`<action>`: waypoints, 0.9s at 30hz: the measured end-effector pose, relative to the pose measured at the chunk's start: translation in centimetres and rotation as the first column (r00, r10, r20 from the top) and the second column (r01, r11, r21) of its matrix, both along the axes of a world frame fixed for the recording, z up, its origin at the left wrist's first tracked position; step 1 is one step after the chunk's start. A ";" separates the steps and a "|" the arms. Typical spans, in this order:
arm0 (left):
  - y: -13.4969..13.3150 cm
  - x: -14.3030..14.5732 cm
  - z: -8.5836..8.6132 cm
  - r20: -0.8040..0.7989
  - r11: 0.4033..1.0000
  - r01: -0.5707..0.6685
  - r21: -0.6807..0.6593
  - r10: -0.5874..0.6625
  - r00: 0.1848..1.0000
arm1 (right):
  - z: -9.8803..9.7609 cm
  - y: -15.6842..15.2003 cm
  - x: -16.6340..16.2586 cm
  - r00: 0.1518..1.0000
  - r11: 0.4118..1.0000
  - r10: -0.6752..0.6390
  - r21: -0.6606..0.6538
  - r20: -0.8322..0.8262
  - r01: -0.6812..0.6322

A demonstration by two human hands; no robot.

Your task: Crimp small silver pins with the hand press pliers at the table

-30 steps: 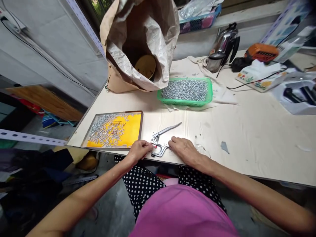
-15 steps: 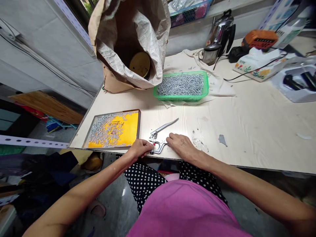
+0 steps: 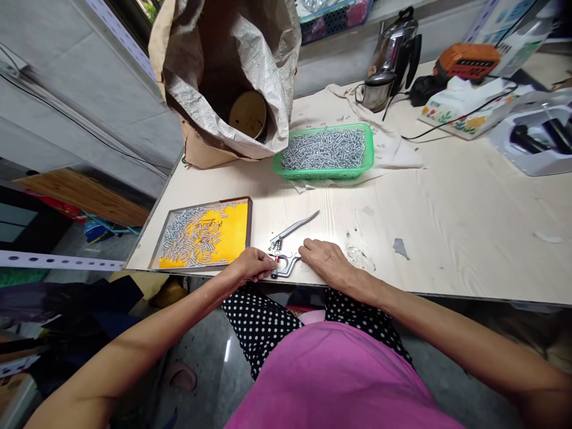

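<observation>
Many pins (image 3: 190, 239) in tray (image 3: 238, 229) and basket (image 3: 319, 174)

Bright pink top (image 3: 337, 378) and white-dotted black trousers (image 3: 261, 325)

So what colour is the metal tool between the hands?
The metal tool is mostly silver-grey, best seen in the head view.

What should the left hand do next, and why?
Probably ease the left hand clear of the silver metal hand pliers: its fingertips are at the tool's head, the right hand is at the other end, and the long metal lever stands open; closing it could pinch them.
</observation>
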State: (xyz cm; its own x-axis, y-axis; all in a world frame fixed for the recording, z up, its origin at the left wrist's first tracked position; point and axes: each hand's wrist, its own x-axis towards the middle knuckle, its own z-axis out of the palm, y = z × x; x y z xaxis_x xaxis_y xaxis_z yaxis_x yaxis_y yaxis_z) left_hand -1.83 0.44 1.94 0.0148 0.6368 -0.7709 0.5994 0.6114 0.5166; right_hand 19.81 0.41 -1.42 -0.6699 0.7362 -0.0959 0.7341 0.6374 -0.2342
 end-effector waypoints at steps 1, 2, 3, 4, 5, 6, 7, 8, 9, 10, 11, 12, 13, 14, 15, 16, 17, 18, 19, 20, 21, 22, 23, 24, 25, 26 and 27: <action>0.0 0.1 0.1 -0.008 1.000 0.009 0.021 -0.008 1.000 | 0.0 0.0 0.0 1.000 1.000 0.001 0.003 0.000 -0.001; -0.1 0.1 0.1 -0.015 0.999 0.015 0.035 -0.014 1.000 | 0.1 0.0 0.0 1.000 1.000 0.001 0.006 0.000 -0.001; -0.2 0.2 0.1 -0.023 0.999 0.015 0.042 -0.014 1.000 | 0.1 0.0 0.0 1.000 1.000 0.000 0.013 -0.001 0.001; -0.2 0.2 0.1 -0.031 0.999 0.008 0.039 -0.006 0.999 | 0.1 -0.1 0.0 1.000 1.000 0.001 0.021 -0.005 -0.001; -0.3 0.2 0.1 -0.036 0.999 -0.005 0.034 0.006 0.999 | 0.0 -0.1 0.0 1.000 0.999 0.005 0.033 -0.012 -0.004; -0.4 0.1 0.1 -0.038 1.000 -0.018 0.024 0.019 0.999 | 0.0 -0.2 0.0 1.000 0.999 0.011 0.049 -0.023 -0.010; -0.5 0.0 0.0 -0.037 0.999 -0.030 0.016 0.031 0.999 | -0.2 -0.3 0.1 0.999 0.997 0.020 0.069 -0.039 -0.018; -0.7 -0.1 -0.1 -0.029 0.999 -0.039 0.007 0.039 0.999 | -0.3 -0.4 0.2 0.998 0.995 0.034 0.093 -0.060 -0.028; -0.9 -0.2 -0.2 -0.015 0.999 -0.045 -0.002 0.045 0.999 | -0.6 -0.5 0.3 0.995 0.992 0.049 0.119 -0.085 -0.039; -1.1 -0.3 -0.3 0.003 0.999 -0.052 -0.011 0.052 0.999 | -0.8 -0.6 0.4 0.992 0.988 0.064 0.146 -0.109 -0.048; -1.3 -0.5 -0.4 0.022 0.998 -0.061 -0.019 0.061 0.998 | -1.0 -0.8 0.6 0.988 0.984 0.078 0.170 -0.131 -0.055; -1.5 -0.6 -0.5 0.038 0.997 -0.074 -0.023 0.075 0.996 | -1.2 -0.9 0.7 0.984 0.980 0.091 0.191 -0.150 -0.061; -1.7 -0.7 -0.7 0.050 0.996 -0.090 -0.026 0.091 0.995 | -1.4 -1.0 0.8 0.982 0.976 0.100 0.207 -0.163 -0.065; -1.8 -0.9 -0.8 0.058 0.994 -0.105 -0.027 0.107 0.993 | -1.6 -1.1 0.8 0.980 0.973 0.106 0.219 -0.168 -0.068; -2.0 -0.9 -0.9 0.061 0.993 -0.119 -0.023 0.120 0.991 | -1.7 -1.2 0.9 0.980 0.971 0.111 0.227 -0.168 -0.071; -2.1 -1.0 -1.1 0.059 0.992 -0.126 -0.018 0.127 0.990 | -1.7 -1.2 0.9 0.980 0.970 0.113 0.232 -0.164 -0.073; -2.1 -1.0 -1.2 0.054 0.992 -0.126 -0.010 0.126 0.990 | -1.8 -1.2 0.9 0.981 0.969 0.115 0.235 -0.157 -0.076; -2.1 -1.0 -1.3 0.045 0.993 -0.119 0.001 0.119 0.992 | -1.8 -1.2 0.9 0.982 0.969 0.118 0.235 -0.149 -0.081; -2.1 -0.9 -1.3 0.030 0.994 -0.105 0.014 0.105 0.994 | -1.8 -1.2 0.9 0.982 0.968 0.122 0.234 -0.142 -0.086; -2.0 -0.9 -1.3 0.012 0.996 -0.088 0.027 0.088 0.996 | -1.8 -1.2 0.9 0.982 0.969 0.127 0.231 -0.138 -0.093; -2.0 -0.8 -1.3 -0.008 0.997 -0.072 0.035 0.072 0.997 | -1.8 -1.2 0.9 0.982 0.969 0.131 0.226 -0.136 -0.098; -1.8 -0.8 -1.2 -0.027 0.998 -0.059 0.037 0.060 0.998 | -1.8 -1.2 1.0 0.982 0.970 0.135 0.221 -0.136 -0.102; -1.7 -0.7 -1.1 -0.040 0.998 -0.054 0.031 0.055 0.998 | -1.7 -1.1 1.0 0.981 0.971 0.135 0.217 -0.139 -0.103; -1.6 -0.6 -0.9 -0.041 0.998 -0.059 0.016 0.060 0.997 | -1.7 -1.1 1.0 0.980 0.972 0.134 0.214 -0.146 -0.101; -1.5 -0.5 -0.7 -0.030 0.997 -0.073 -0.007 0.073 0.997 | -1.7 -1.1 1.0 0.979 0.973 0.131 0.211 -0.155 -0.096; -1.4 -0.5 -0.6 -0.014 0.995 -0.091 -0.040 0.090 0.996 | -1.7 -1.1 1.0 0.978 0.974 0.128 0.209 -0.167 -0.092; -1.3 -0.4 -0.5 0.001 0.991 -0.108 -0.075 0.109 0.994 | -1.8 -1.1 1.0 0.976 0.974 0.125 0.207 -0.178 -0.087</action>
State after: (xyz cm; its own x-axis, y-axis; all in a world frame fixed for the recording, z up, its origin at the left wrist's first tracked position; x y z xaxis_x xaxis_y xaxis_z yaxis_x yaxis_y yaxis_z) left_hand -2.24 -0.88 1.43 -0.0471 0.5756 -0.8164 0.5251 0.7096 0.4699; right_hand 20.80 -0.68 -3.18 -0.7373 0.6514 0.1793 0.6140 0.7567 -0.2243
